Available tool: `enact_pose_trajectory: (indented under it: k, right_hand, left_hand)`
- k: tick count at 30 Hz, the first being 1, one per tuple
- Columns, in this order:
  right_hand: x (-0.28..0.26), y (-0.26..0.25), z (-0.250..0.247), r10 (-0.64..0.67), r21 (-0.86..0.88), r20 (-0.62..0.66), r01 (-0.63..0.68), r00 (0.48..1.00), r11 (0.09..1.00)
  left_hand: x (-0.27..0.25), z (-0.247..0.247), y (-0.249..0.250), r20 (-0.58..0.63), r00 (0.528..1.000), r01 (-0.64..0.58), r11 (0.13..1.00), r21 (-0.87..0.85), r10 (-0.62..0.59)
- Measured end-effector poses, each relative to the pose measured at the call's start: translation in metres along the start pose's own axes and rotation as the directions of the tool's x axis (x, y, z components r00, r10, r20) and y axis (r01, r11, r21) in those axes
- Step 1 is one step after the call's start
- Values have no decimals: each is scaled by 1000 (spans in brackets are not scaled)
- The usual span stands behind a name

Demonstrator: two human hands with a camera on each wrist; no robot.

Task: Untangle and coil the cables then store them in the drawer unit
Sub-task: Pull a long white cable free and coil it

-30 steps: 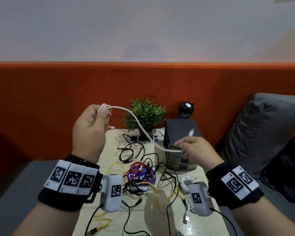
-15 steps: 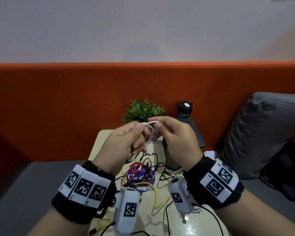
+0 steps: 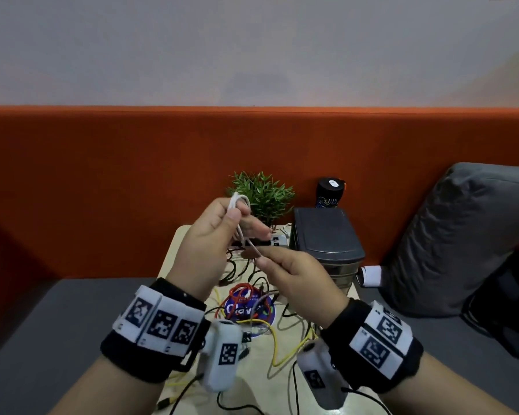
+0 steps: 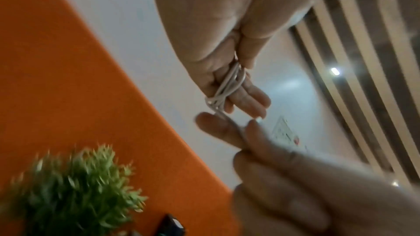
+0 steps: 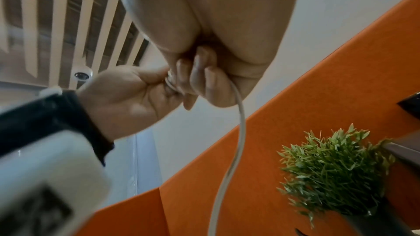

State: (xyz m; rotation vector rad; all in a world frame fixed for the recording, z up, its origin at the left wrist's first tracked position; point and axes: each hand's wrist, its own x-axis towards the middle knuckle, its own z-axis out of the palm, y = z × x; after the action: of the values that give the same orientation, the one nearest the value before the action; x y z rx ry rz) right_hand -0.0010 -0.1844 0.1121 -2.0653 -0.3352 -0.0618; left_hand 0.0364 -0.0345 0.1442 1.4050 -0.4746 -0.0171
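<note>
the left hand [image 3: 210,235] is raised above the desk [image 3: 174,250], its thumb and fingers pinching a small bundle of loops of the white cable [image 3: 236,205], which pokes up over the thumb. the right hand [image 3: 294,283] sits just below and to the right, its grip pinching the loose tail of the same cable between thumb and forefinger. half a second ago the two hands were pressed together at one height over the coil; now the left has lifted and the right has dropped, drawing a short length of cable taut between them. a second ago the hands were well apart with one long strand swinging between them. the drawer unit [image 3: 327,235] stands shut at the back right of the desk, beside the plant [image 3: 264,193]; the tangle of cables [image 3: 252,298] lies below the hands
</note>
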Motion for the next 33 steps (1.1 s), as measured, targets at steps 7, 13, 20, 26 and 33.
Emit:
enact_pose_trajectory:
  k: [7,13,20,26,33]
  right_hand:
    - [-6,-17,-25,-96,-177,6,95,995,980]
    - [3,0,-42,-354,-465,-179,238,918,853]
    - [7,7,-28,-324,-381,-325,190,889,905]
    - [1,-5,-24,0,238,-145,35,989,971]
    - [1,-7,-14,79,291,-287,9,955,957]
  left_hand:
    - [-1,-8,-20,164,984,-168,656,736,68]
    - [-5,-5,-20,291,955,-151,760,632,-52]
    - [-8,6,-22,299,938,187,982,-4,-177]
    - [-6,6,-21,231,957,229,947,-224,-177]
    - [-6,4,-22,158,966,226,967,-121,-206]
